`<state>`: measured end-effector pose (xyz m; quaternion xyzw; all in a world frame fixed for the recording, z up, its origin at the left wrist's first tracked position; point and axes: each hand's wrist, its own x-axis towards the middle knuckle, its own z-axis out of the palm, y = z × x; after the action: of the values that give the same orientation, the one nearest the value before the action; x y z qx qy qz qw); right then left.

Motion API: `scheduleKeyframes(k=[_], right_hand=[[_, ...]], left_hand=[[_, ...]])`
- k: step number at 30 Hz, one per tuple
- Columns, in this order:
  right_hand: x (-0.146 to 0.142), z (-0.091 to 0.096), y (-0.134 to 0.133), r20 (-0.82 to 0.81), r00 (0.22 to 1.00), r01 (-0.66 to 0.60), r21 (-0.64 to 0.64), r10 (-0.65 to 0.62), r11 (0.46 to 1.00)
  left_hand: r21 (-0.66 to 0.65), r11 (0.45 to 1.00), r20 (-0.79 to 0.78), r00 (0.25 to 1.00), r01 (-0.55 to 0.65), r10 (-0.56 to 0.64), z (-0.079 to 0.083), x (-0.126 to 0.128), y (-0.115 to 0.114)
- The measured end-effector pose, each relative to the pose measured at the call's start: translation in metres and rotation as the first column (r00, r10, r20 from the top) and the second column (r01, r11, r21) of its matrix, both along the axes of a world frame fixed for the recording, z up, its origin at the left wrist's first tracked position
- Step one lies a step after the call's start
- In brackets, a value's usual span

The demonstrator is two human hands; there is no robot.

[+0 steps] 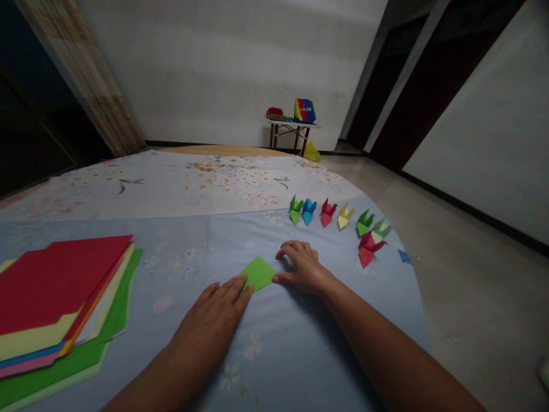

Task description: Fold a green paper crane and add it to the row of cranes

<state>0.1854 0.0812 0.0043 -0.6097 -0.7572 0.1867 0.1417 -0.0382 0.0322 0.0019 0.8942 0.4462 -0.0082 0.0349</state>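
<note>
A small green folded paper square (259, 273) lies flat on the blue tablecloth, one corner pointing away from me. My left hand (223, 306) lies flat with its fingers stretched out, the fingertips pressing on the paper's left corner. At the right corner, my right hand (302, 266) touches the paper with its thumb; its index finger is curved and held apart from the thumb, over the cloth. The other fingers of my right hand are partly hidden behind the index finger.
Several folded paper cranes, among them a blue one (309, 212) and a red one (370, 249), stand along the right side. A stack of coloured paper (77, 280) lies at the left. A blue clip (404, 256) sits at the table's right edge. Beyond stands a small side table (291, 123).
</note>
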Motion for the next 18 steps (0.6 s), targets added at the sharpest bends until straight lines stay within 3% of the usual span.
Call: scheduleKeyframes(k=[6,12,18], right_hand=[[0.004,-0.002,0.001,-0.035,0.998,-0.044,0.017,0.045,0.999],[-0.004,-0.009,0.005,-0.205,0.961,-0.16,0.128,0.184,0.979],[-0.021,-0.013,0.008,-0.092,0.951,-0.278,0.166,0.295,0.946]], left_hand=[[0.038,0.999,0.064,0.998,-0.02,0.017,0.001,0.001,0.003],[0.092,0.996,0.186,0.983,-0.015,-0.002,0.003,0.001,0.005],[0.166,0.986,0.244,0.97,-0.027,-0.015,0.002,0.007,0.007]])
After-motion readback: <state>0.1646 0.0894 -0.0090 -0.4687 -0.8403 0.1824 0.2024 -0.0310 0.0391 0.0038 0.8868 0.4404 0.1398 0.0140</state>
